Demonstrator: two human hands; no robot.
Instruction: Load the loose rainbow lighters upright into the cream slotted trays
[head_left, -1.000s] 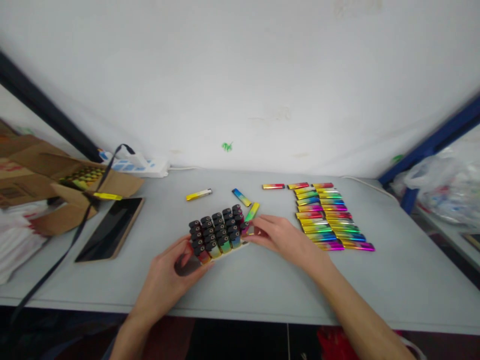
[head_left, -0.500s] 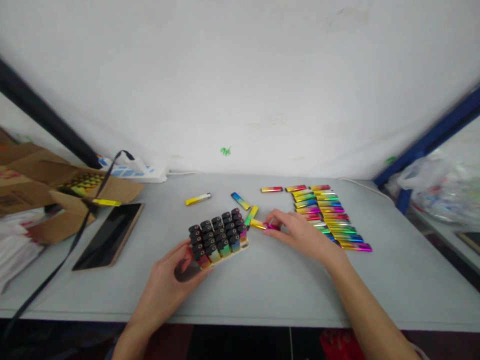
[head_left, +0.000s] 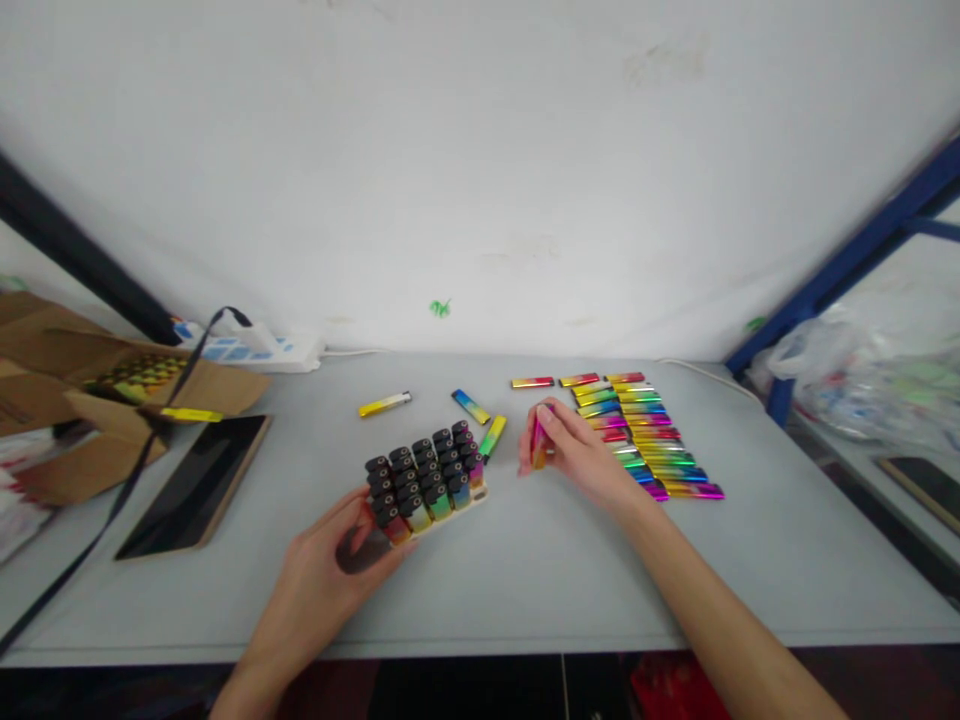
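My left hand (head_left: 337,550) grips the left end of a pale tray (head_left: 479,494), thumb at its front edge. Rows of upright lighters (head_left: 427,480) with black tops fill most of it; a bare hole shows at its right front corner. To the right, my right hand (head_left: 574,450) holds a pink-and-yellow lighter (head_left: 539,440) raised above the table, pinched in the fingers and turned nearly upright. Between the tray and this hand lies a green-and-yellow lighter (head_left: 493,437). A blue-and-yellow lighter (head_left: 471,406) and a yellow-and-white lighter (head_left: 385,404) lie behind the tray.
Several shiny lighters (head_left: 660,435) lie in columns at the right. At the left are a dark tablet-like device (head_left: 196,487), an open cardboard box (head_left: 105,440) holding more lighters, a black strap (head_left: 142,480) and a power strip (head_left: 262,352). Plastic bags (head_left: 840,370) sit beyond the blue post.
My right hand has lifted the pink-and-yellow lighter from near the green one and turned it from lying flat to nearly upright. My left hand keeps its grip on the tray. The view has shifted slightly.
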